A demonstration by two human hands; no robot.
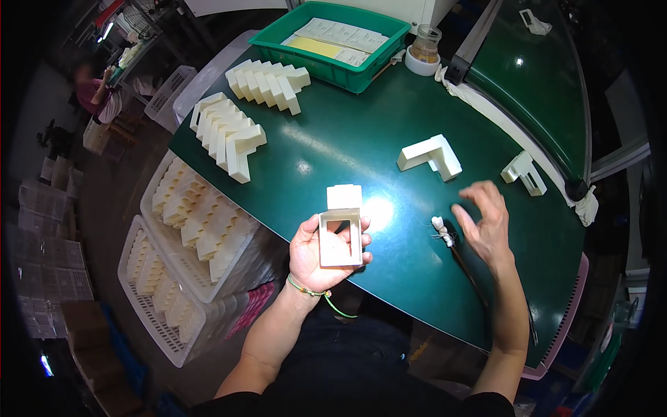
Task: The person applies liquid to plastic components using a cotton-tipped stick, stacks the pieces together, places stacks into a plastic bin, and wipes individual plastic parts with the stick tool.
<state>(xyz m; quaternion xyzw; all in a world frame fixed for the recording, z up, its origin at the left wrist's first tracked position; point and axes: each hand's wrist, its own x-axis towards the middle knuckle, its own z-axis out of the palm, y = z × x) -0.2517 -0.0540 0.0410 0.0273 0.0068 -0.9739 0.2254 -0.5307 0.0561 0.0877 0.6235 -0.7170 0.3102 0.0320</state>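
Clearly, left hand point(309, 258) holds a white frame point(340, 215) — right hand point(489, 224) hovers, loosely spread

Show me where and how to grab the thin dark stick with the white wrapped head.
Likely by its slim, exposed shaft, pinched from above on the right, the side where the bare right hand hovers. It lies along the green table, leaving its top and sides free; the white wrapped head looks lumpy.

On the green table point(347, 118) are set one row of cream parts point(269, 85) and a second row point(228, 137) (upper left), a green tray point(306, 64) and white cup point(421, 67) (top), a single part point(445, 160), another part point(520, 167) and a cloth-tipped stick point(463, 265) (right).
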